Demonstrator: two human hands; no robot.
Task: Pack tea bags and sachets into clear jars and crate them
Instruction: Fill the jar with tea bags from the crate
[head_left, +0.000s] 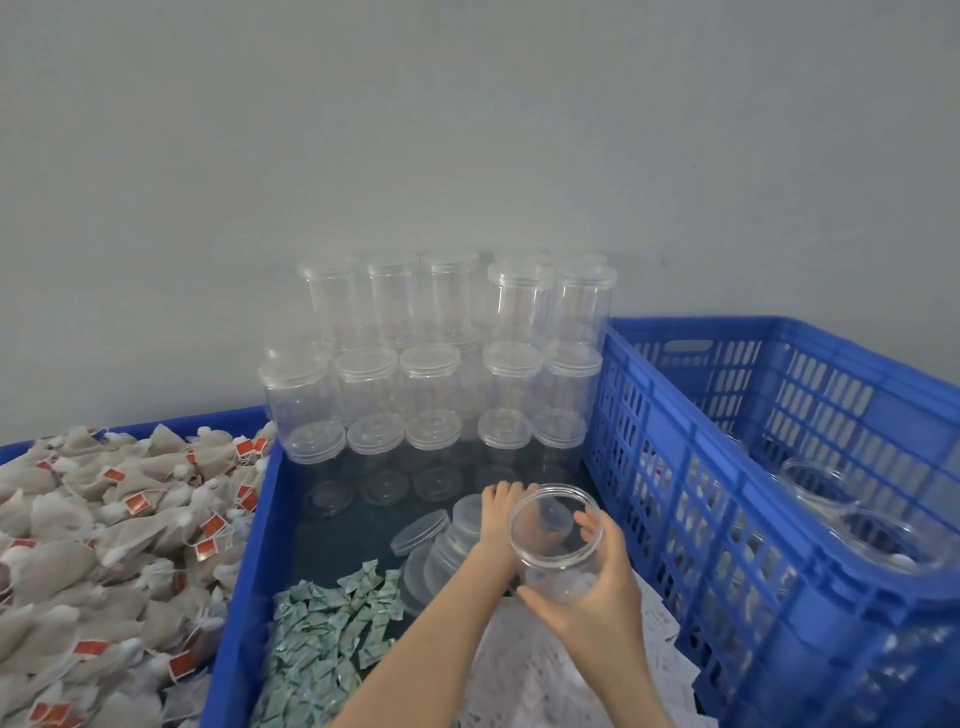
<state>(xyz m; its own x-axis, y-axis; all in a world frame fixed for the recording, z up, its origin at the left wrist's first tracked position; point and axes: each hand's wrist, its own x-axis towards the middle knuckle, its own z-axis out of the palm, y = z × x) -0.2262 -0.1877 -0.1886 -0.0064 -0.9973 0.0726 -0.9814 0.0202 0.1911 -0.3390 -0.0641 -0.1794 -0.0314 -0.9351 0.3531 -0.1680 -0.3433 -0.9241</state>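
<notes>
My right hand grips an open clear jar, thumb on its rim and fingers round its side, above the middle blue tray. My left hand reaches just behind the jar. Its fingers curl over a clear lid at the top of a toppled row of lids; the jar partly hides them. Small green sachets lie heaped in the tray's near left corner. Tea bags with red tags fill the tray on the left.
Lidded empty jars stand stacked in layers against the wall at the tray's far end. A tall blue slatted crate on the right holds several clear jars. White printed slips lie under my arms.
</notes>
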